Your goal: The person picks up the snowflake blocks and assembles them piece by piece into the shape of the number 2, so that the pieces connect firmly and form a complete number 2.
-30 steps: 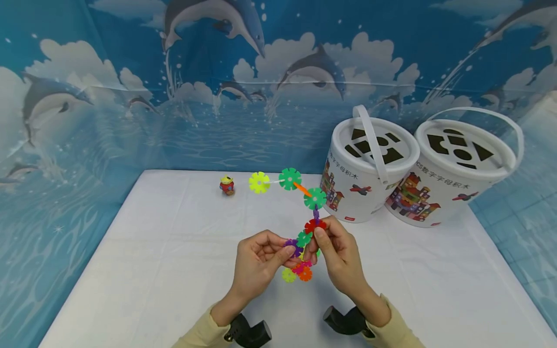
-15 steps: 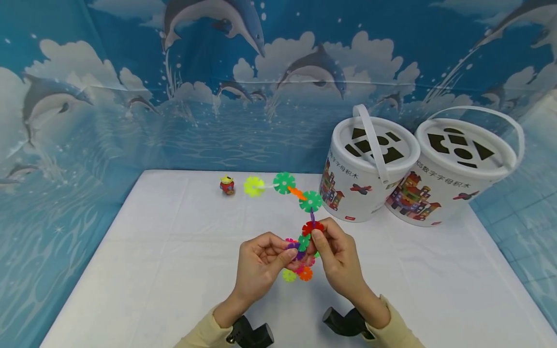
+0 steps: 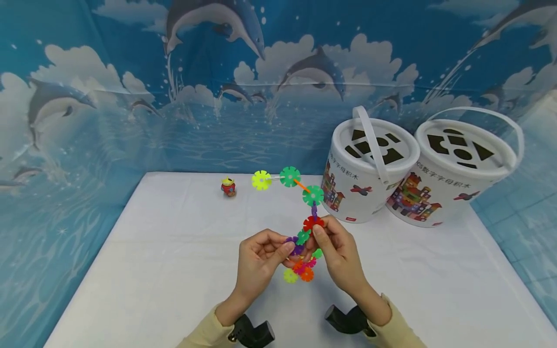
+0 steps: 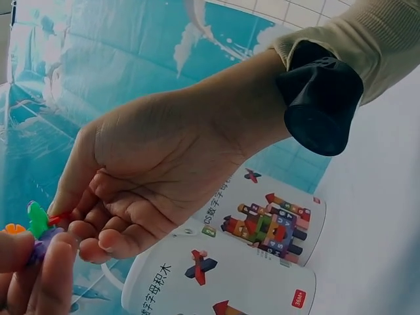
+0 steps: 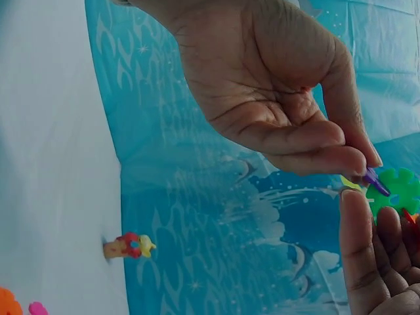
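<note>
A chain of interlocking plastic snowflake discs hangs between both hands. In the head view, my left hand [image 3: 260, 258] pinches a purple disc [image 3: 298, 248] between thumb and fingers. My right hand [image 3: 338, 253] grips a red disc [image 3: 312, 223] by its edge. Between them a green disc [image 3: 303, 237] joins the chain. Above the red disc, the chain runs up through purple, green and orange pieces to a yellow disc [image 3: 261, 180]. Below the hands hang pink, orange [image 3: 307, 274] and yellow-green discs, partly behind my left fingers. The left wrist view shows the right hand [image 4: 144, 170] pinching red.
Two white lidded buckets [image 3: 370, 193] with handles stand at the back right, close to the chain's upper end. A small red-and-yellow figurine [image 3: 228, 187] stands on the white table [image 3: 152, 251] at the back. Behind it hangs a blue dolphin-print backdrop [image 3: 196, 130].
The chain's upper end dipped left, then rose back. Both hands keep their pinches at nearly the same spot. The purple disc has turned slightly beside the green one.
</note>
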The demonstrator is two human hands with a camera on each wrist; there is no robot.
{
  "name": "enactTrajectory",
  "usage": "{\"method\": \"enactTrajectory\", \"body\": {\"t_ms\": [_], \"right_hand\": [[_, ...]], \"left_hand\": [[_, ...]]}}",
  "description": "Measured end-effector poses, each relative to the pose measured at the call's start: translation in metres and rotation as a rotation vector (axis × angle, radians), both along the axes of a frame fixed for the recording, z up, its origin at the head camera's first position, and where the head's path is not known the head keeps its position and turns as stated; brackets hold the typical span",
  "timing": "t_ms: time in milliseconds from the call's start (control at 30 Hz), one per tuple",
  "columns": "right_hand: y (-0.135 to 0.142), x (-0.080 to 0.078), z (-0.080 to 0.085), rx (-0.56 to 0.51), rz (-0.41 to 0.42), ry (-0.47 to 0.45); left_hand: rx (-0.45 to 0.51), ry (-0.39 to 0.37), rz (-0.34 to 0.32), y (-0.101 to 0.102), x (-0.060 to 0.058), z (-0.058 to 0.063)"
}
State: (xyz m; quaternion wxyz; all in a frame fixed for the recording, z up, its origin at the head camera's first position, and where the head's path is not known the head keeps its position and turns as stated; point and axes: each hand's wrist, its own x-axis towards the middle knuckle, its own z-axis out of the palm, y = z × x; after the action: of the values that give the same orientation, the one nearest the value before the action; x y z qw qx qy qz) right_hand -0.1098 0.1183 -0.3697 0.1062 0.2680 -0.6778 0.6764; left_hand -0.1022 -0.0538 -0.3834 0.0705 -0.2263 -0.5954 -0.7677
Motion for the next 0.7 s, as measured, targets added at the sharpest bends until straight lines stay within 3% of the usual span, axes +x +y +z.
{"method": "enactTrajectory", "body": {"t_ms": [233, 367, 567, 700], "right_hand": [[0.008, -0.007, -0.003, 0.003, 0.162, -0.07], [0.004, -0.007, -0.009, 0.073, 0.22, -0.111], [-0.004, -0.006, -0.014, 0.113, 0.134, -0.051], [-0.002, -0.008, -0.013, 0.115, 0.055, -0.074]], "left_hand": [[0.021, 0.031, 0.041, -0.001, -0.003, -0.002], [0.023, 0.058, 0.087, -0.002, -0.004, -0.003], [-0.02, 0.049, 0.133, -0.003, -0.007, -0.005], [-0.061, 0.007, 0.134, -0.004, -0.013, -0.01]]}}
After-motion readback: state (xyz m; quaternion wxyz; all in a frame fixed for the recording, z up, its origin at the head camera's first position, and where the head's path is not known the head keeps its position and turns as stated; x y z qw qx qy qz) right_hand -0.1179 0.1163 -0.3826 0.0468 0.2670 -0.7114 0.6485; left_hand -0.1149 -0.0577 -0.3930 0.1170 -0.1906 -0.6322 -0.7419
